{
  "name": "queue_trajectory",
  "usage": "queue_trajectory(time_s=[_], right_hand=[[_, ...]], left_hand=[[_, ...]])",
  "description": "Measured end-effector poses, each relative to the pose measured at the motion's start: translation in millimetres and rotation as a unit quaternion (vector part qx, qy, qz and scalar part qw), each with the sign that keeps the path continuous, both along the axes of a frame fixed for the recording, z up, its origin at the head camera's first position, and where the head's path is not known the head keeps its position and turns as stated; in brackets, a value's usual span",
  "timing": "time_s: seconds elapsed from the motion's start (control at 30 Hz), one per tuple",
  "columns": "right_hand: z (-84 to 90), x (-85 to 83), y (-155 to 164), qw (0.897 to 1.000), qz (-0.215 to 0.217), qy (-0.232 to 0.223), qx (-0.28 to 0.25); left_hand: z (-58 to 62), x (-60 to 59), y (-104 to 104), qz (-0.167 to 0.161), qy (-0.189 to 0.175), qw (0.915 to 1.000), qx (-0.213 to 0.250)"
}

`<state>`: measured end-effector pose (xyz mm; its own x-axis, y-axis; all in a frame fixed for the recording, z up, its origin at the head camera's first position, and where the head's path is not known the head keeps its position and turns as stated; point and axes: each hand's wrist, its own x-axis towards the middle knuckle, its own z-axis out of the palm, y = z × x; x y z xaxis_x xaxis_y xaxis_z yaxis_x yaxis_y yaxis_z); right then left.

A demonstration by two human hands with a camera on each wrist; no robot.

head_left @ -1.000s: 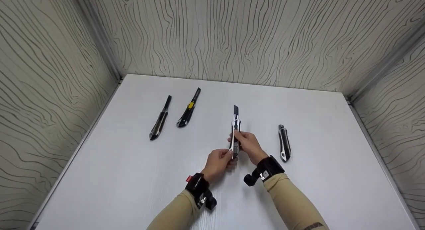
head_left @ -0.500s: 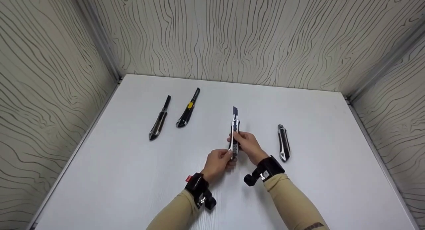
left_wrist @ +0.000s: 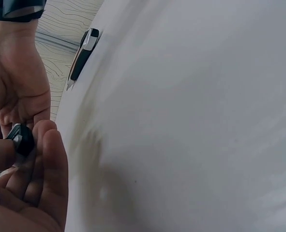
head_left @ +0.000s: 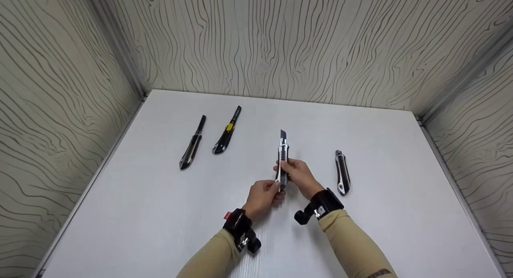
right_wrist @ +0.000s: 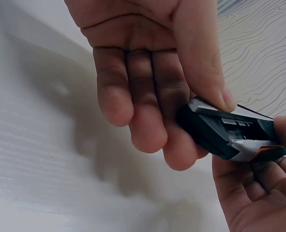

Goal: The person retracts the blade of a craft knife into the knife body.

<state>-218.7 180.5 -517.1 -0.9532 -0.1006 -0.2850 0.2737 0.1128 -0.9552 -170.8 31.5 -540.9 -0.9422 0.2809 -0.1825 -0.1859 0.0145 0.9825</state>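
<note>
Both hands hold one black-and-silver utility knife [head_left: 283, 159] above the middle of the white table [head_left: 160, 214], its dark blade pointing away from me. My left hand [head_left: 265, 194] pinches the knife's rear end [left_wrist: 22, 139]. My right hand [head_left: 298, 174] grips the handle [right_wrist: 230, 133], thumb on its upper edge, fingers beneath. A short length of blade sticks out at the front.
Three other utility knives lie on the table: a black-and-silver one [head_left: 192, 145] at the left, a black one with a yellow slider [head_left: 227, 131] beside it, and a black-and-silver one [head_left: 342, 173] just right of my right hand. Patterned walls enclose the table on three sides.
The blade tip has drawn back slightly toward the handle and the knife has tilted a touch. Both hands stay where they were.
</note>
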Motion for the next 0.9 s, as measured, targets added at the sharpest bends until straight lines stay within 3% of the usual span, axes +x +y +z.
queue_trajectory(time_s=[0.6, 0.9], right_hand=[[-1.3, -0.3, 1.2, 1.0, 0.022, 0.001, -0.012], [-0.2, -1.5, 3.2, 1.0, 0.02, 0.008, -0.017]], left_hand=[[-1.3, -1.5, -0.7, 0.003, 0.003, 0.9996, -0.028], [-1.8, 0.7, -1.1, -0.021, -0.008, 0.9991, 0.035]])
